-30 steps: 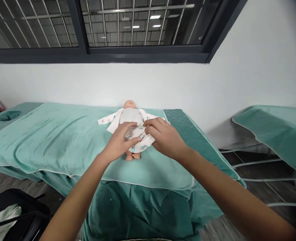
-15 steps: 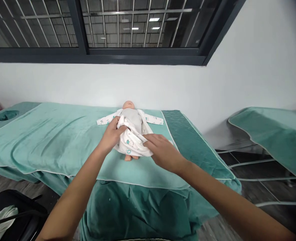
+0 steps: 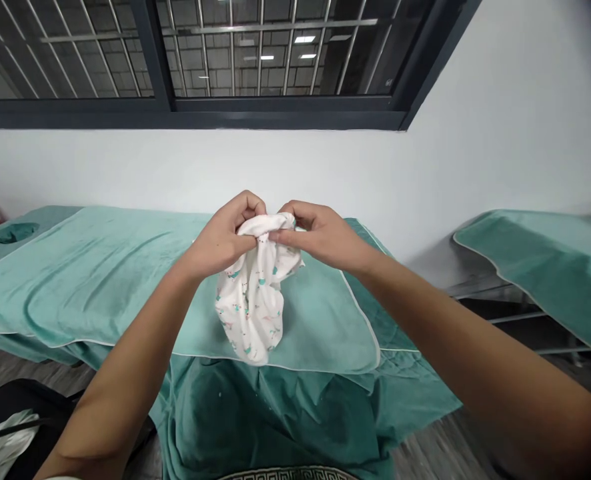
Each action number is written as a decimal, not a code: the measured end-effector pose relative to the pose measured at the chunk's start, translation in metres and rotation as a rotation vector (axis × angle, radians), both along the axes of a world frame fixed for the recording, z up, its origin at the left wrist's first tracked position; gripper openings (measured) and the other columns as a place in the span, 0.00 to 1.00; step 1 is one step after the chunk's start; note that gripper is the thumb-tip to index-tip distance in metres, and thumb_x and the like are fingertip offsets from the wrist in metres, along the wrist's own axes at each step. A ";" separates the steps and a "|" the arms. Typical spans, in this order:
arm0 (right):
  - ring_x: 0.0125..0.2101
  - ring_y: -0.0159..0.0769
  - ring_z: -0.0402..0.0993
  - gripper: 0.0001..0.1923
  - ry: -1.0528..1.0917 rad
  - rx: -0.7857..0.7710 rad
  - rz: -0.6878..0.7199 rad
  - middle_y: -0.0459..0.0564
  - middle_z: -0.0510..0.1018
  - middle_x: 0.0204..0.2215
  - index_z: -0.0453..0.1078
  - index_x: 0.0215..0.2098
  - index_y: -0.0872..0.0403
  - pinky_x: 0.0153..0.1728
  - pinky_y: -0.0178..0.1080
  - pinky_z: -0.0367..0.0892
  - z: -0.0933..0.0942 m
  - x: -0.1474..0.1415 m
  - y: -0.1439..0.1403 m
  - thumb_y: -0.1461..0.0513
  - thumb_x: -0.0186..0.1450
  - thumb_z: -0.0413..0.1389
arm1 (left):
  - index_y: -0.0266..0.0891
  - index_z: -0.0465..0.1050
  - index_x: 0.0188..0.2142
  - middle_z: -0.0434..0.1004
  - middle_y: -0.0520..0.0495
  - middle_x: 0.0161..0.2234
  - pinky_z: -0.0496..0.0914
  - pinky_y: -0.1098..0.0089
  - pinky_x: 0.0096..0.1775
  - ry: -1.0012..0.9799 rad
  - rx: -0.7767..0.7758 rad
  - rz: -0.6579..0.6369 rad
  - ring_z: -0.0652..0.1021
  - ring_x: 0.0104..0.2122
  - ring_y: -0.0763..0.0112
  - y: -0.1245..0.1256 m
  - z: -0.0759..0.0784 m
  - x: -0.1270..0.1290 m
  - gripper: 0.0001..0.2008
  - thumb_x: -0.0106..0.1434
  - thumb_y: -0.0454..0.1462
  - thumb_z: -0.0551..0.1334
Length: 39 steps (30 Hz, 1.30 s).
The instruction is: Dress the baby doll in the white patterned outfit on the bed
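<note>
Both hands pinch the top edge of a small white printed garment (image 3: 252, 293): the left hand (image 3: 220, 237) has its fingers curled tight over the bunched cloth, and the right hand (image 3: 320, 235) grips the same edge just beside it, thumb against forefinger. The garment hangs down below the fingers, above a light green towel (image 3: 100, 280) spread over a darker green bed (image 3: 285, 413)

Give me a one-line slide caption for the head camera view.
Both hands, left hand and right hand, hold a bunched white patterned baby garment up above a teal-covered table.
</note>
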State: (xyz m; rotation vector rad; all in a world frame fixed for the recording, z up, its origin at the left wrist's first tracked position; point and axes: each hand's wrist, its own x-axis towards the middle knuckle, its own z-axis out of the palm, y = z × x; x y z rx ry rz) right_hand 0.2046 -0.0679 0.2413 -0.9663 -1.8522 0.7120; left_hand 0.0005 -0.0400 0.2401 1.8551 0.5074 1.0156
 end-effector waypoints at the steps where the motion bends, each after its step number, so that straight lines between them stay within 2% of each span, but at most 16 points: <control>1: 0.32 0.32 0.69 0.13 0.020 -0.014 -0.037 0.43 0.73 0.29 0.68 0.30 0.53 0.34 0.37 0.64 0.001 -0.002 0.001 0.54 0.60 0.64 | 0.41 0.66 0.40 0.70 0.53 0.31 0.62 0.74 0.30 0.009 -0.034 -0.036 0.71 0.28 0.75 -0.001 0.001 -0.002 0.16 0.52 0.30 0.65; 4: 0.26 0.29 0.64 0.14 0.134 -0.034 -0.129 0.40 0.68 0.25 0.65 0.27 0.53 0.28 0.34 0.59 -0.002 -0.007 0.003 0.55 0.60 0.63 | 0.41 0.67 0.46 0.73 0.50 0.37 0.66 0.72 0.32 0.040 -0.134 -0.106 0.74 0.32 0.71 -0.002 0.000 -0.004 0.19 0.56 0.38 0.68; 6: 0.25 0.28 0.64 0.16 0.236 -0.078 -0.103 0.40 0.68 0.25 0.63 0.28 0.52 0.27 0.33 0.59 -0.007 -0.007 0.005 0.54 0.59 0.65 | 0.39 0.71 0.43 0.74 0.48 0.38 0.67 0.71 0.34 0.102 -0.161 -0.075 0.75 0.34 0.70 -0.001 -0.004 -0.003 0.17 0.57 0.43 0.68; 9: 0.25 0.27 0.65 0.18 0.325 -0.199 0.026 0.41 0.71 0.26 0.66 0.31 0.52 0.26 0.33 0.60 -0.016 0.000 0.011 0.50 0.57 0.67 | 0.36 0.74 0.36 0.75 0.48 0.35 0.66 0.71 0.34 0.162 -0.162 0.028 0.75 0.33 0.69 0.006 -0.013 0.000 0.15 0.58 0.46 0.68; 13: 0.27 0.31 0.70 0.19 0.085 -0.470 0.252 0.45 0.77 0.29 0.73 0.34 0.54 0.29 0.34 0.63 -0.034 0.013 0.019 0.46 0.59 0.64 | 0.37 0.73 0.35 0.75 0.51 0.33 0.67 0.72 0.36 -0.045 -0.213 0.136 0.75 0.33 0.71 0.023 -0.030 0.005 0.13 0.56 0.43 0.69; 15: 0.29 0.33 0.72 0.19 0.060 -0.500 0.237 0.46 0.78 0.30 0.75 0.33 0.53 0.30 0.35 0.65 -0.044 0.014 0.024 0.46 0.60 0.63 | 0.37 0.73 0.38 0.76 0.50 0.34 0.69 0.70 0.39 -0.108 -0.315 0.072 0.76 0.34 0.70 0.029 -0.042 0.010 0.15 0.55 0.44 0.69; 18: 0.30 0.36 0.75 0.18 0.286 -0.435 0.094 0.45 0.79 0.30 0.74 0.33 0.50 0.32 0.37 0.67 -0.058 0.009 0.032 0.45 0.61 0.62 | 0.37 0.75 0.42 0.78 0.48 0.33 0.70 0.67 0.39 -0.056 -0.406 -0.093 0.76 0.32 0.68 0.030 -0.060 0.018 0.19 0.54 0.44 0.72; 21: 0.33 0.40 0.76 0.20 0.495 -0.392 -0.048 0.47 0.79 0.29 0.72 0.32 0.49 0.33 0.40 0.70 -0.067 0.006 0.040 0.42 0.61 0.61 | 0.36 0.76 0.33 0.72 0.52 0.22 0.68 0.67 0.33 0.188 -0.391 -0.273 0.72 0.24 0.70 0.027 -0.074 0.020 0.14 0.52 0.43 0.73; 23: 0.35 0.44 0.77 0.22 0.553 -0.390 -0.132 0.49 0.80 0.30 0.71 0.31 0.49 0.34 0.42 0.71 -0.073 0.008 0.044 0.40 0.61 0.59 | 0.36 0.75 0.28 0.68 0.53 0.19 0.67 0.68 0.32 0.279 -0.390 -0.331 0.71 0.23 0.71 0.026 -0.081 0.019 0.13 0.53 0.43 0.72; 25: 0.37 0.46 0.78 0.24 0.557 -0.402 -0.167 0.51 0.80 0.31 0.72 0.34 0.49 0.35 0.43 0.72 -0.081 0.012 0.046 0.38 0.61 0.57 | 0.36 0.76 0.30 0.72 0.51 0.22 0.67 0.68 0.34 0.178 -0.427 -0.256 0.73 0.25 0.70 0.030 -0.087 0.019 0.13 0.55 0.44 0.71; 27: 0.36 0.45 0.78 0.25 0.530 -0.422 -0.126 0.51 0.81 0.32 0.73 0.37 0.49 0.33 0.42 0.71 -0.089 0.015 0.045 0.38 0.62 0.56 | 0.37 0.76 0.36 0.77 0.50 0.28 0.69 0.69 0.36 -0.053 -0.494 -0.099 0.76 0.28 0.70 0.036 -0.092 0.021 0.14 0.56 0.45 0.70; 29: 0.34 0.42 0.78 0.25 0.460 -0.465 -0.001 0.50 0.82 0.33 0.74 0.41 0.51 0.32 0.41 0.71 -0.097 0.018 0.042 0.39 0.61 0.58 | 0.38 0.75 0.43 0.80 0.50 0.33 0.71 0.68 0.38 -0.259 -0.556 0.025 0.78 0.31 0.68 0.043 -0.095 0.024 0.18 0.56 0.44 0.69; 31: 0.33 0.40 0.78 0.25 0.291 -0.559 0.171 0.49 0.82 0.34 0.76 0.41 0.53 0.33 0.39 0.71 -0.102 0.019 0.037 0.43 0.57 0.64 | 0.38 0.75 0.46 0.81 0.49 0.34 0.72 0.68 0.40 -0.347 -0.580 0.086 0.80 0.33 0.66 0.049 -0.096 0.026 0.21 0.55 0.44 0.69; 34: 0.33 0.41 0.78 0.23 0.088 -0.685 0.286 0.50 0.83 0.34 0.79 0.38 0.56 0.35 0.40 0.71 -0.105 0.016 0.034 0.48 0.53 0.70 | 0.35 0.76 0.45 0.81 0.47 0.33 0.72 0.67 0.40 -0.296 -0.602 0.072 0.81 0.34 0.63 0.048 -0.097 0.025 0.21 0.54 0.45 0.70; 36: 0.34 0.42 0.79 0.22 0.198 -0.677 0.211 0.51 0.83 0.33 0.79 0.39 0.56 0.37 0.41 0.72 -0.104 0.011 0.035 0.48 0.56 0.68 | 0.35 0.76 0.45 0.82 0.46 0.33 0.72 0.66 0.40 -0.226 -0.626 0.019 0.81 0.35 0.61 0.043 -0.099 0.023 0.23 0.53 0.45 0.71; 39: 0.37 0.43 0.80 0.22 0.503 -0.564 0.059 0.51 0.83 0.36 0.77 0.44 0.55 0.40 0.42 0.73 -0.104 0.003 0.042 0.47 0.60 0.64 | 0.35 0.77 0.46 0.82 0.44 0.37 0.71 0.65 0.42 -0.115 -0.645 -0.098 0.80 0.37 0.61 0.031 -0.105 0.020 0.25 0.51 0.45 0.74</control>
